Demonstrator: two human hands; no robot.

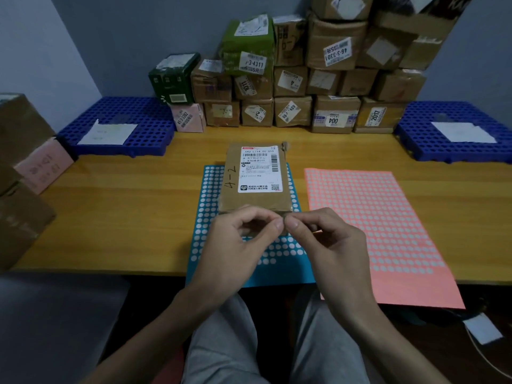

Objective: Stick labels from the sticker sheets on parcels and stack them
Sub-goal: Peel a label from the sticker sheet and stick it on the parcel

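Observation:
A flat brown parcel (255, 178) with a white shipping label and "4-2" written on it lies on the blue sticker sheet (206, 189) at the table's middle. A pink sticker sheet (382, 223) lies to its right, overhanging the front edge. My left hand (238, 245) and my right hand (327, 245) meet at the parcel's near edge, thumbs and forefingers pinched together around something very small; I cannot see what it is.
Many labelled cardboard parcels (291, 79) are stacked against the back wall. Blue perforated trays (119, 126) (454, 134) with white papers sit at the back left and right. More boxes (25, 167) stand at the left edge of the wooden table (124, 212).

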